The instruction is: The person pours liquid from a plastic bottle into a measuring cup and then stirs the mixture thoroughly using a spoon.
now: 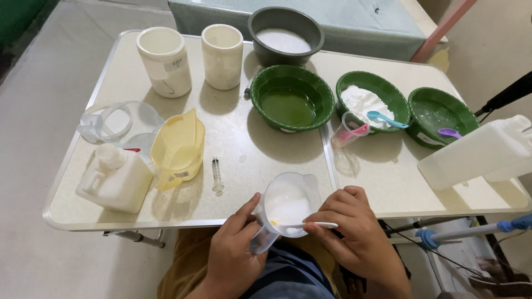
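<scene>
Head view: left hand (235,249) fingers wrapped around clear measuring cup (282,207), tilted at table (244,160) edge. Right hand (354,235) fingertips pinch white spoon (310,225), tip inside cup. Syringe (217,175) just beyond left fingers; green bowl (292,98) farther beyond.

Around the dark green bowl (292,98) of olive liquid: a grey bowl (285,36) behind, a pale yellow jug (178,148) left, green bowls (372,101) with blue (386,119) and purple spoons (449,133) right.
</scene>
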